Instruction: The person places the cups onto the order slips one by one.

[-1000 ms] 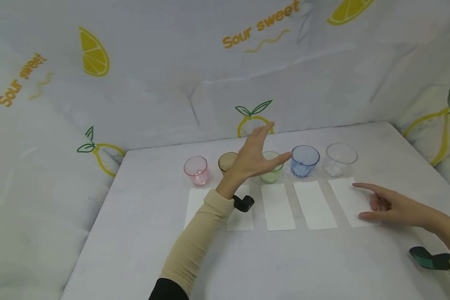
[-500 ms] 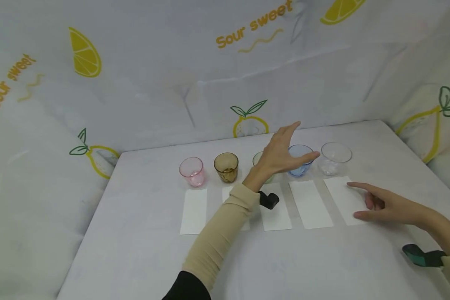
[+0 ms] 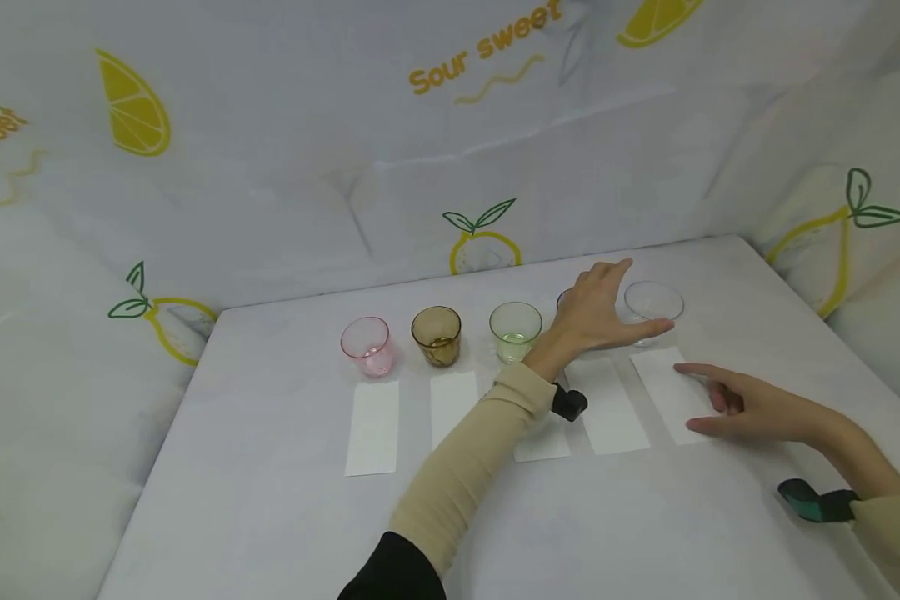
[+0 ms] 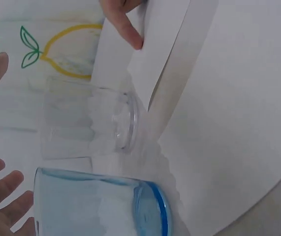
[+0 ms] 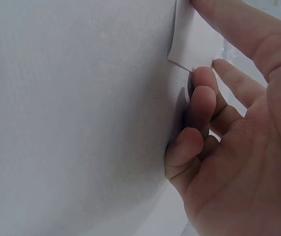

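My left hand [image 3: 592, 312] is spread above the back row of glasses, thumb pointing toward the clear glass [image 3: 654, 300]. It hides most of the blue glass [image 4: 91, 206], which stands near the fingers in the left wrist view. Nothing is held in it. My right hand [image 3: 768, 408] lies at the rightmost white paper strip [image 3: 660, 385]. Its straight index finger and thumb touch the strip's right side, while the other fingers are bent under the palm, as the right wrist view shows.
Left of the blue glass stand a green glass [image 3: 515, 321], a brown glass [image 3: 437, 337] and a pink glass [image 3: 367, 346]. More paper strips [image 3: 372, 429] lie in a row before the glasses. A lemon-print cloth [image 3: 270, 167] hangs behind the white table [image 3: 255, 500].
My left hand has moved right, from over the brown and green glasses to the blue one, uncovering the brown and green. The right hand stays on its strip; the head view has shifted slightly.
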`<state>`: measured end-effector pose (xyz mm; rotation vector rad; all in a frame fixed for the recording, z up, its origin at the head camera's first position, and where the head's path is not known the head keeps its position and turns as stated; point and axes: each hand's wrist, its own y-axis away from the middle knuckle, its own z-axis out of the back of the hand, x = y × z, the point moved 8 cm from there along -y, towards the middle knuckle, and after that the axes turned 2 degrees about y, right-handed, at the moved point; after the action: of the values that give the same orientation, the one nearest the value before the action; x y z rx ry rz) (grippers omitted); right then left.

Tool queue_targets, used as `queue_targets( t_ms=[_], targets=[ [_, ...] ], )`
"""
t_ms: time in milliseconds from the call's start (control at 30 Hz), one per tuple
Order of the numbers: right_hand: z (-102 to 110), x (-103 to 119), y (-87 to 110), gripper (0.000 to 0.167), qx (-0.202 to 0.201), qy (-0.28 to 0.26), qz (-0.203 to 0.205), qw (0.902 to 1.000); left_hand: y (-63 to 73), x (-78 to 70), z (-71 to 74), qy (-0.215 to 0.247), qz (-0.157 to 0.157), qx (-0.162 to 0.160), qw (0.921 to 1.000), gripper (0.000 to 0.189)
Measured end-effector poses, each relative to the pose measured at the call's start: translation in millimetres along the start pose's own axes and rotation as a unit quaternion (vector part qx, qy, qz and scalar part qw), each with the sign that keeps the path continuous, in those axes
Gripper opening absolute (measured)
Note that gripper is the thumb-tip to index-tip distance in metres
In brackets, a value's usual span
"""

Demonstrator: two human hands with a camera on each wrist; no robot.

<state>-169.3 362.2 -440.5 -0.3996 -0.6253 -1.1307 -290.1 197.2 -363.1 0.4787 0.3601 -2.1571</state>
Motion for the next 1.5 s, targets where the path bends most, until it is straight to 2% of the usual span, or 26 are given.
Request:
queue_targets(
  t_ms=[167, 333, 533, 633, 833, 1033, 1333, 1500],
  targets=[
    [-1.7, 0.6, -3.1, 0.076, 0.010, 0.000, -0.021, 0.9997, -8.8, -6.2, -8.7, -0.066, 0.009, -0.008, 0.9977, 0.097],
    [-3.4, -1.5, -3.0, 0.070, 0.021, -0.001, -0.039, 0.9990, -13.0, -15.2, -15.5, -0.141, 0.010, -0.015, 0.9899, 0.094],
    [-4.7, -5.0, -3.0, 0.068, 0.021, 0.003, -0.042, 0.9989, -12.2, -15.4, -28.4, -0.182, 0.014, -0.024, 0.9829, 0.087],
    [-4.1, -5.4, -3.0, 0.070, 0.017, 0.001, -0.033, 0.9993, -12.4, -13.6, -31.1, -0.186, 0.022, -0.024, 0.9820, 0.084],
    [-1.7, -3.5, -2.3, 0.086, 0.006, -0.004, -0.010, 0.9999, -14.2, -12.8, -31.8, -0.184, 0.037, -0.018, 0.9821, 0.082],
    [-3.2, -2.6, -2.3, 0.088, 0.008, -0.015, -0.007, 0.9998, -13.7, -12.1, -32.5, -0.181, 0.041, -0.018, 0.9824, 0.077],
    [-4.0, -2.8, -3.5, 0.088, 0.003, -0.004, -0.009, 0.9999, -12.6, -13.9, -29.1, -0.151, 0.016, -0.034, 0.9878, 0.083],
    [-6.2, -5.6, -4.0, 0.082, 0.015, 0.003, -0.037, 0.9992, -11.9, -15.3, -24.1, -0.126, 0.003, -0.042, 0.9911, 0.085]
  ],
)
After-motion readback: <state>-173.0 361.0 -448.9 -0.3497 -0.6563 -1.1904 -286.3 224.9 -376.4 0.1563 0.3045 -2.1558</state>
